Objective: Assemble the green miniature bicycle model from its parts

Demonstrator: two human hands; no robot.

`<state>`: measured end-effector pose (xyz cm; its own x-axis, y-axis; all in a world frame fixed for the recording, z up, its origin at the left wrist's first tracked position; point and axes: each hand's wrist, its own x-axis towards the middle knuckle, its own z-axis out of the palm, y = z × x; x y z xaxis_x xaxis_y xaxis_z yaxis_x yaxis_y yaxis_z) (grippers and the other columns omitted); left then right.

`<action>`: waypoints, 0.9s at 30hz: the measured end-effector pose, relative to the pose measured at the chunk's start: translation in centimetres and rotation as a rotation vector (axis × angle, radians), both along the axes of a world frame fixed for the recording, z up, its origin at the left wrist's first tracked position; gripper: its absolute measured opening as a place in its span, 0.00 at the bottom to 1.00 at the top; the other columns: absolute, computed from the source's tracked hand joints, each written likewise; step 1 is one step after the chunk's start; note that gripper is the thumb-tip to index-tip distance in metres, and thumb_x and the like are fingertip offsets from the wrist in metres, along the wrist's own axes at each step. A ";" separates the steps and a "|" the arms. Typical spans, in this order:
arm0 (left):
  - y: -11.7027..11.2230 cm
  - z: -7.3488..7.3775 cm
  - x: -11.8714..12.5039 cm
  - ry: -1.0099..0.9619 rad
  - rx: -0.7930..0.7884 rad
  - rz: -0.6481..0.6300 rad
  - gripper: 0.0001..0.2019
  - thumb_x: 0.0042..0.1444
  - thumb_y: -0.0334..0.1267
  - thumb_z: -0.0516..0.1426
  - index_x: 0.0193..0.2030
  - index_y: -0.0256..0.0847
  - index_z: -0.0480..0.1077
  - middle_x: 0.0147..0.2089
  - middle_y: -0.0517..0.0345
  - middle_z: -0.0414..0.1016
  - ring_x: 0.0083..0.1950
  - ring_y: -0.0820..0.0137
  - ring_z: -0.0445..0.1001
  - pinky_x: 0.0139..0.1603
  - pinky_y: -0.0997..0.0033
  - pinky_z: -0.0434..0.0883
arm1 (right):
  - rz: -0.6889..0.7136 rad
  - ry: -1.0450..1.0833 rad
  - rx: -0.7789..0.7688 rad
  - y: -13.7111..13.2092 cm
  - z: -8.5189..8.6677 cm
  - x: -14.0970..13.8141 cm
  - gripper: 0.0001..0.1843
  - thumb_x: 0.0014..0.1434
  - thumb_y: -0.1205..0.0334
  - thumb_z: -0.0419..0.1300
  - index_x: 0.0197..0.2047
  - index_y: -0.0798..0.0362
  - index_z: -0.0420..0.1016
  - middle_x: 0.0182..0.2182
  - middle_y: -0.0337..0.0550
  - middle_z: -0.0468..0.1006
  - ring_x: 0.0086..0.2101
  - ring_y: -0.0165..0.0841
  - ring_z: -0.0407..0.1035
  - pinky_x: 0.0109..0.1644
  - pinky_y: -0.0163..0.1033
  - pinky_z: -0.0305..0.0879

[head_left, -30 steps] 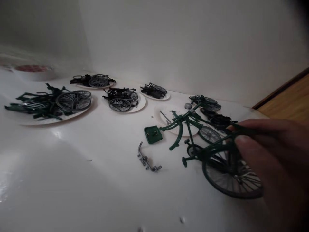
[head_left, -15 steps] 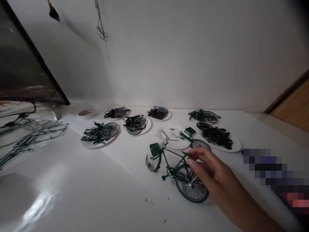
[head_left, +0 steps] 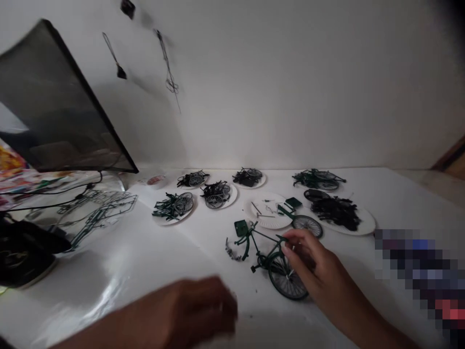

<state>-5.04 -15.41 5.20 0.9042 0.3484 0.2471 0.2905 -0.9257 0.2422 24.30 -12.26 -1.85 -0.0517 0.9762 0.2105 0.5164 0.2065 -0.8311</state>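
Observation:
My right hand (head_left: pixel 317 259) pinches a small green model bicycle (head_left: pixel 272 262) by its saddle between thumb and fingertips. The bicycle stands upright on the white table, with a spoked rear wheel and a green basket (head_left: pixel 240 228) in front. Beside its front mudguard is a curved grey piece (head_left: pixel 233 253). My left hand (head_left: pixel 199 308) hovers at the lower middle, apart from the bicycle, its curled fingers smeared by motion. Behind the bicycle, a paper plate (head_left: pixel 274 224) bears small thin parts. A green part-built piece with a wheel (head_left: pixel 308 226) lies at its right edge.
Several paper plates with dark and green bicycle parts (head_left: pixel 336 213) line the back of the table. At left are a monitor (head_left: pixel 76 106), cables, green part frames (head_left: pixel 105 215) and a black object (head_left: pixel 25 257). A blurred-out patch covers the right edge.
My left hand has come into view from the lower left. The view has shifted left, showing more of the monitor. My right hand still pinches the bicycle's saddle.

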 end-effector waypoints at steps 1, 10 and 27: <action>1.6 0.1 0.8 -0.010 -0.013 0.035 0.12 0.70 0.29 0.53 0.53 0.41 0.75 0.52 0.49 0.78 0.47 0.70 0.78 0.44 0.74 0.78 | 0.002 -0.010 0.017 0.1 0.0 0.0 0.16 0.68 0.45 0.54 0.50 0.46 0.69 0.39 0.44 0.81 0.40 0.38 0.78 0.44 0.42 0.73; 10.9 -3.9 3.6 -0.220 -0.091 0.167 0.07 0.70 0.31 0.54 0.47 0.35 0.74 0.50 0.46 0.77 0.50 0.67 0.78 0.51 0.66 0.77 | 0.033 -0.101 0.066 -0.3 0.8 1.0 0.16 0.66 0.45 0.56 0.50 0.46 0.71 0.34 0.42 0.80 0.35 0.38 0.77 0.37 0.41 0.74; 11.3 -6.3 2.0 -0.362 0.032 0.196 0.13 0.69 0.31 0.52 0.58 0.36 0.66 0.54 0.43 0.75 0.56 0.61 0.73 0.56 0.55 0.75 | -0.044 -0.330 0.292 -0.1 -0.1 2.4 0.20 0.64 0.39 0.58 0.51 0.43 0.71 0.43 0.43 0.86 0.40 0.42 0.83 0.36 0.40 0.81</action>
<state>-3.01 -4.12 -1.07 0.6744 0.4923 0.5503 0.3632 -0.8701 0.3333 26.69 -12.34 -1.95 -0.1217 0.8812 0.4568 0.7579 0.3797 -0.5305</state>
